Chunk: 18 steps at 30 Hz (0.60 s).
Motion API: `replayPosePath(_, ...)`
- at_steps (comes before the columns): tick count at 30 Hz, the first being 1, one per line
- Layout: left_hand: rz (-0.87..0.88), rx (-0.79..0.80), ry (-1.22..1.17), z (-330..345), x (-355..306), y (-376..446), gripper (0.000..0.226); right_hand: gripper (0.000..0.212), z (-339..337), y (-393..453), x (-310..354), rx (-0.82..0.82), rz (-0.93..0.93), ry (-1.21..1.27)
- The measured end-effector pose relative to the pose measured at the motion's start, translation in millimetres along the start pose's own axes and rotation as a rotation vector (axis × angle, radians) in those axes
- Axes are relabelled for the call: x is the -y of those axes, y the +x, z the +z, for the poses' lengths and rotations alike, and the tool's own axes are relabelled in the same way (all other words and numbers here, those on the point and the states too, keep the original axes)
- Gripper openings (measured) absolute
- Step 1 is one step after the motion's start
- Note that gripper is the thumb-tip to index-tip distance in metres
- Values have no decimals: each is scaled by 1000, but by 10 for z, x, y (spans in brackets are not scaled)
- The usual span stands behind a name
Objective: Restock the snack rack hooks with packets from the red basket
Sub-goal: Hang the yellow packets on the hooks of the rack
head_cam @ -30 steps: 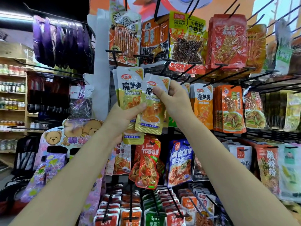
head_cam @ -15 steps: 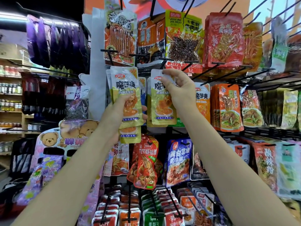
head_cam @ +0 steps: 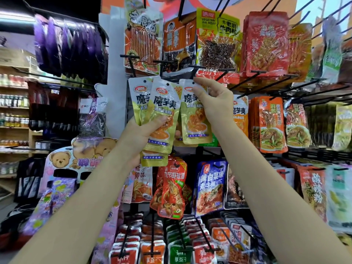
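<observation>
Hanging one yellow-green packet point(head_cam: 194, 119): in the head view, right hand point(head_cam: 215, 103) is pinching its top just below the black hook point(head_cam: 198, 70). Left hand point(head_cam: 141, 134) is gripping a fan of spare packets point(head_cam: 152, 113) left of it, so several are waiting. Red basket isn't showing.

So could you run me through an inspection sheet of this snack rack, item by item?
Surface: wire rack with black hooks, mostly full.
Job's things: yellow-green packets; left hand's bunch; a single packet raised to a hook. Red basket not in view.
Clutter: shrimp-picture red packet, blue packet, orange packets hanging nearby.
Grippers: left hand grips the bunch; right hand pinches the single packet's top.
Cables: nothing seen.
Surroundings: purple packets upper left, bottle shelves far left.
</observation>
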<state>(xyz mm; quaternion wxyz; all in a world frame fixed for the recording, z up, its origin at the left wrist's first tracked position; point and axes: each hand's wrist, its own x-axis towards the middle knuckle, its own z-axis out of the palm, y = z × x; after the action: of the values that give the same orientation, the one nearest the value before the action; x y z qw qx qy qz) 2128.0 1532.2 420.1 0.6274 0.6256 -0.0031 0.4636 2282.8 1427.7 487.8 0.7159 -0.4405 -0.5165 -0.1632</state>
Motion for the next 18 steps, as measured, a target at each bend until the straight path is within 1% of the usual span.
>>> replayPosePath(2,-3,-18,8,3,-2,5,36,24,-8,-4,-14,4,8,5)
replayPosePath(4,-18,-26,6,5,-4,5,38,23,8,19,-2,14,22,-14)
replayPosePath(5,-27,-21,6,12,-8,-2,38,21,14,40,-1,10,33,-39)
replayPosePath(7,-32,-18,18,23,-23,-16,31,21,11,86,-32,-3,85,-96)
replayPosePath(9,-28,-5,24,34,-32,-33,29,21,11,91,-66,28,116,-156)
replayPosePath(11,-7,-11,34,43,-37,-43,33,20,8,34,-90,31,52,-335)
replayPosePath(12,9,-17,32,41,-36,-43,31,19,5,-13,-88,-18,0,-410)
replayPosePath(13,15,-22,24,42,-35,-43,26,19,2,-74,-65,-84,-49,-426)
replayPosePath(14,22,-24,18,38,-35,-32,19,22,0,-134,-40,-119,-76,-375)
replayPosePath(15,25,-24,8,40,-38,-32,15,26,0,-186,-24,-103,-65,-294)
replayPosePath(16,31,-16,7,39,-35,-28,15,29,28,-236,-5,-41,-28,-224)
replayPosePath(17,35,3,9,47,-35,-38,19,32,77,-298,27,50,11,-192)
replayPosePath(18,48,25,16,59,-36,-40,22,40,137,-336,24,133,25,-210)
